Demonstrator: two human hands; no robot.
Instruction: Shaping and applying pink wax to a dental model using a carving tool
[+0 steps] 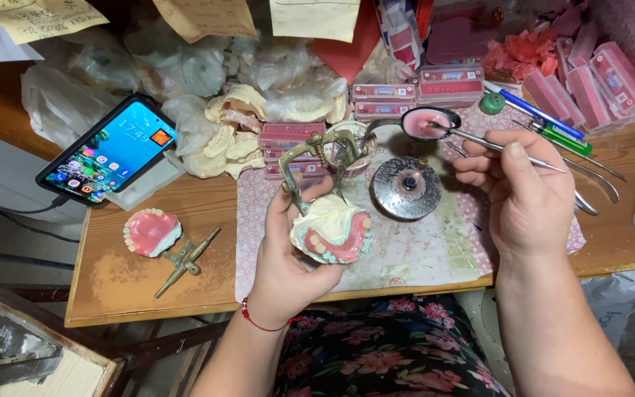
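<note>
My left hand [288, 254] holds a plaster dental model with pink wax and teeth [331, 234], mounted on a brass articulator [316, 165], above the table's front edge. My right hand [523, 192] grips a thin metal wax tool [483, 142]; its tip rests in a small spoon of melted pink wax [429, 123]. Between the hands a round metal burner [407, 187] stands on a patterned mat [424, 250].
A second denture model on an articulator [162, 237] lies at the left of the wooden table [126, 283]. A lit phone [108, 151] leans on a stand. Plaster casts [229, 136], pink wax boxes [406, 90], pens and metal tools [589, 169] crowd the back.
</note>
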